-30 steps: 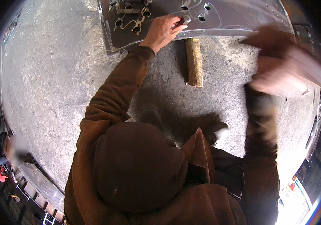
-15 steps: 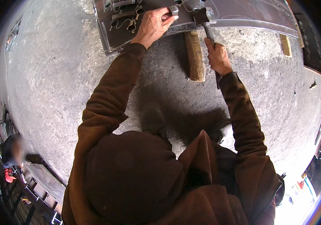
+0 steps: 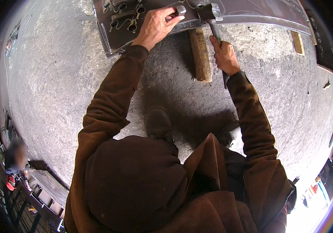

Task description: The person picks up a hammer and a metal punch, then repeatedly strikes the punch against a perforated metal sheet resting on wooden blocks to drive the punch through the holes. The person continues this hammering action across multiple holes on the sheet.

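Left hand: the bare left hand (image 3: 154, 28) pinches a grey, blocky metal piece (image 3: 180, 10) between thumb and fingers; its long axis is mostly hidden.
Right hand: the bare right hand (image 3: 226, 57) has its fingers wrapped around the handle of a hammer with a dark, pale-faced metal head (image 3: 216, 32).
Hammer to piece: the hammer's head lies just right of the left fingertips, apart from the piece; the handle slants from there down and rightward through the right fingers. The left hand is nearer the piece.
Plate: a dark flat metal plate (image 3: 259, 9) spreads beneath the left fingers; whether the hammer touches it cannot be told.
Rings: small dark metal rings (image 3: 129, 28) stand left of the left fingers.
Timber: a brown squared wooden block (image 3: 201, 60) lies left of the right fingers.
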